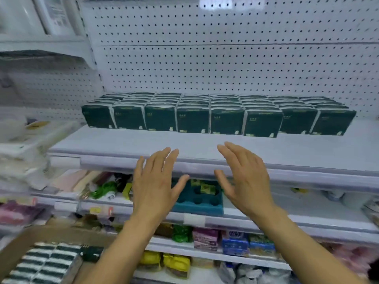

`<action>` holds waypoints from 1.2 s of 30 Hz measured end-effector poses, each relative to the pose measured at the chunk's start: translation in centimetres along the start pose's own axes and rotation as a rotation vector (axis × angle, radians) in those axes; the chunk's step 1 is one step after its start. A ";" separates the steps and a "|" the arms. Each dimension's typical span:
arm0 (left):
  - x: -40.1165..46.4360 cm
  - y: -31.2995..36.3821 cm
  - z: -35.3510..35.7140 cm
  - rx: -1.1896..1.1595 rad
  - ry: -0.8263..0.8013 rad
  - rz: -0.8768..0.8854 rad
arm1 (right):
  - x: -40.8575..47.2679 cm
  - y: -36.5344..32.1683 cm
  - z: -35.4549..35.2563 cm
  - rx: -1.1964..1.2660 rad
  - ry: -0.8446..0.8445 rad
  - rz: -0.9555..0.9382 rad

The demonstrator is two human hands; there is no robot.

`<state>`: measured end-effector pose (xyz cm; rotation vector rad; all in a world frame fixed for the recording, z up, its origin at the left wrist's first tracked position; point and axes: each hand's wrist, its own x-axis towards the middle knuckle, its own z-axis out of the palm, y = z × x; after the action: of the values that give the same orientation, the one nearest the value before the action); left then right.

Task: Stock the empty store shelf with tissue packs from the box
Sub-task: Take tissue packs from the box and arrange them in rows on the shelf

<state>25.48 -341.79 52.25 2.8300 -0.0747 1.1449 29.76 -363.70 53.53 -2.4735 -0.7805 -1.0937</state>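
Against white pegboard, the shelf (205,144) carries 8 columns of dark green tissue packs (217,113) at the back, while the left hand (155,181) and right hand (244,181) hover empty, grip wide, likely between loads; next they should drop to the box (37,261) at lower left for more.

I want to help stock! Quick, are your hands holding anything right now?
Left hand: open, fingers straight, holding nothing.
Right hand: open, fingers straight, holding nothing.

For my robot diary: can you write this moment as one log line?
left hand: open, empty | right hand: open, empty | tissue packs: rows on shelf | box: packs left
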 end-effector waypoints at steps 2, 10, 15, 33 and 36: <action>-3.2 -2.6 -1.2 0.032 -0.017 -0.020 | -0.9 -3.1 1.2 0.046 -0.028 -0.056; -13.1 -14.9 -3.3 0.147 -0.267 -0.165 | -3.4 -16.1 9.4 0.172 -0.325 -0.165; -17.4 -24.4 -3.8 0.187 -0.437 -0.268 | -3.2 -24.3 15.8 0.181 -0.459 -0.175; -36.9 -50.6 10.1 -0.086 -1.053 -0.435 | -13.6 -39.6 42.2 0.067 -1.185 0.115; -37.7 -51.0 13.2 -0.110 -1.039 -0.373 | -14.2 -40.0 45.8 0.024 -1.255 0.157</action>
<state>11.50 -291.92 13.40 2.8132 0.2942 -0.4256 24.23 -314.29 15.80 -2.9448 -0.8015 0.6689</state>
